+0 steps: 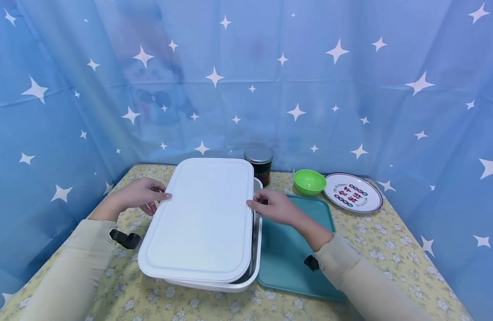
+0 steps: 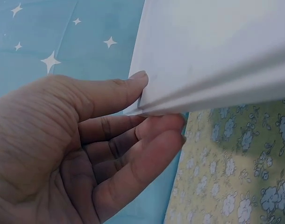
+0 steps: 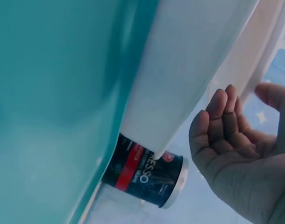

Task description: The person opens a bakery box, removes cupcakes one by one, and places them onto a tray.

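Note:
A white rectangular lid [image 1: 202, 218] lies askew over a white container [image 1: 256, 263], whose rim and dark inside show along the right side. With thumb on top and fingers beneath, my left hand [image 1: 143, 196] pinches the lid's left edge. In the left wrist view that hand [image 2: 100, 135] grips the thin edge of the lid [image 2: 217, 42]. On the opposite side my right hand [image 1: 276, 206] holds the lid's right edge, thumb uppermost. The right wrist view shows the hand's [image 3: 240, 144] fingers bent below the lid [image 3: 268, 56], beside the container's wall [image 3: 180, 60].
Right of the container lies a teal tray [image 1: 294, 249]. Behind stand a dark coffee can [image 1: 262, 169], a green bowl [image 1: 309, 181] and a white plate [image 1: 354, 194] with red lettering. A flowered cloth [image 1: 383, 249] covers the table; starry blue curtains [image 1: 254, 102] surround it.

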